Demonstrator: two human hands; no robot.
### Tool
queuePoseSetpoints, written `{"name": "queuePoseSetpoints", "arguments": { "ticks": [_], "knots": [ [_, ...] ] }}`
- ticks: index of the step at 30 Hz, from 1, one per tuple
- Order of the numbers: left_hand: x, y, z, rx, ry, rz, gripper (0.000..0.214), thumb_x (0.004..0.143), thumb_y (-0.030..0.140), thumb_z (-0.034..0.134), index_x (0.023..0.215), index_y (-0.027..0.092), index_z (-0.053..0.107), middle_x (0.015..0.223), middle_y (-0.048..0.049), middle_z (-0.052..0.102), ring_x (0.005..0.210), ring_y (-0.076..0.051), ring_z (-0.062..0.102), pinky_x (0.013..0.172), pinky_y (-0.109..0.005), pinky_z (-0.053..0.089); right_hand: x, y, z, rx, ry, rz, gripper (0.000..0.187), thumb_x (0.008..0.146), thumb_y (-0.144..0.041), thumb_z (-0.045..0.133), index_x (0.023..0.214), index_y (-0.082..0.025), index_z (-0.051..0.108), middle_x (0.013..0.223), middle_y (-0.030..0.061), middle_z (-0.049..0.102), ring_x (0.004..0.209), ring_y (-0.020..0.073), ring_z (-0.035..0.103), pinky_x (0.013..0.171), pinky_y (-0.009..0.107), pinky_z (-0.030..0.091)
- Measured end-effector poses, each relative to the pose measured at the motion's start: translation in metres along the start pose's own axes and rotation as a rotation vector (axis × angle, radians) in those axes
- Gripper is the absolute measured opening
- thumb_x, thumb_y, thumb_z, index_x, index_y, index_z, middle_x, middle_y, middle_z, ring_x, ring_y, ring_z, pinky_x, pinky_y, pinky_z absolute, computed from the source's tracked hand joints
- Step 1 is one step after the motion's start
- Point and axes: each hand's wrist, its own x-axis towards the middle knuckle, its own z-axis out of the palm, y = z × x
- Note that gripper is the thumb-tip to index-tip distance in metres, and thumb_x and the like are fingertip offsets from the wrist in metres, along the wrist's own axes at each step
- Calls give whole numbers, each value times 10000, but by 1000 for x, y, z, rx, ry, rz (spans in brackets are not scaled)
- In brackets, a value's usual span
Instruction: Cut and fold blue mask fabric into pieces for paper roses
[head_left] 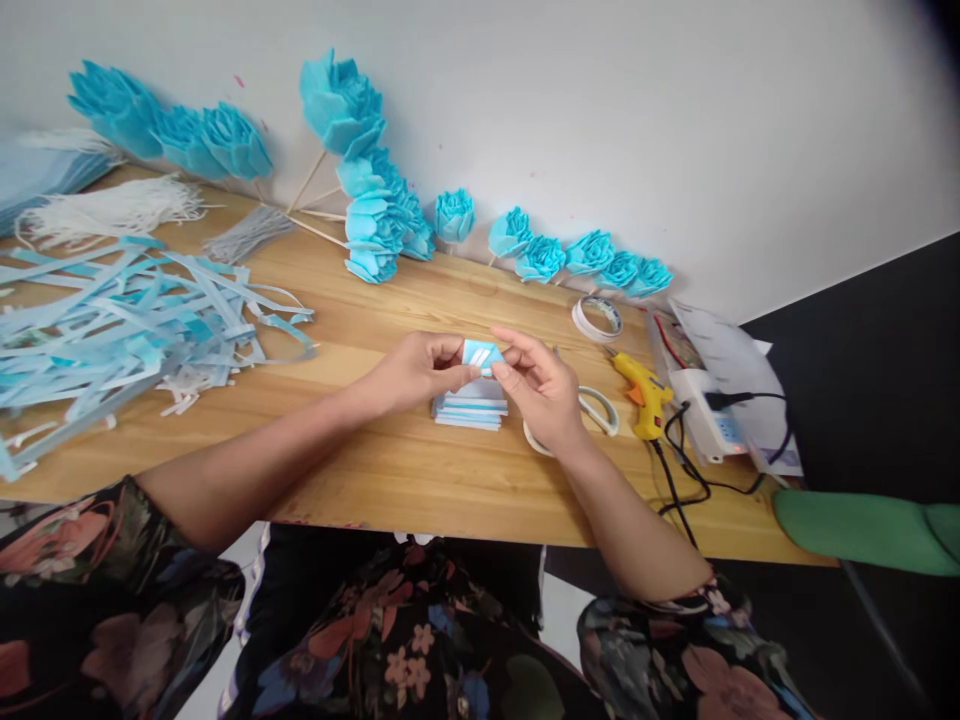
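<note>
Between my two hands is a small light-blue piece of fabric (475, 352) with white strips on its face. My left hand (421, 366) pinches its left side between thumb and fingers. On the right side, my right hand (538, 385) grips the edge and corner with thumb and fingertips. Just below the held piece, a small stack of pale blue and white pieces (470, 410) lies on the wooden table. White-handled scissors (600, 410) lie beside my right hand, partly hidden by it.
Cut blue strips (135, 330) heap at the left, near white cords (112, 208) and grey wires (251, 232). Blue flowers (375, 225) on sticks lean along the wall. At right are a tape roll (598, 318), a yellow glue gun (641, 395) and a white power strip (705, 415) with black cables.
</note>
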Motion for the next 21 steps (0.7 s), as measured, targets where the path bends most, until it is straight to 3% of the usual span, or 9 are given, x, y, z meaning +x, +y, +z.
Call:
{"name": "queuePoseSetpoints", "arguments": {
  "ticks": [6,10,16,21],
  "knots": [
    [-1,1,3,131,-4,33,303,840,325,637,629,163,491,564,51,438,512,-66,390,480,-207,294,1,-1,1,8,-27,-17,473,855,-375,704,1315,-316,616,999,11,684,872,161,641,809,338,553],
    [-5,6,7,243,-39,108,325,848,290,601,589,165,448,532,67,362,502,-57,309,485,-209,237,-2,1,2,-57,-17,-61,412,848,-330,714,1257,-326,662,929,-7,680,849,150,638,835,338,544],
    [-5,7,5,196,-16,131,319,910,371,555,676,154,554,604,27,505,562,-82,435,523,-210,313,-2,-2,2,-44,98,-31,307,872,-363,677,1173,-302,697,809,-15,656,712,140,598,686,309,532],
    [-5,6,3,207,-25,121,298,909,344,559,686,148,583,607,19,535,558,-83,448,525,-211,325,1,-7,2,62,101,-13,306,891,-362,649,1183,-277,681,732,-30,619,643,118,560,607,267,493]
  ]
}}
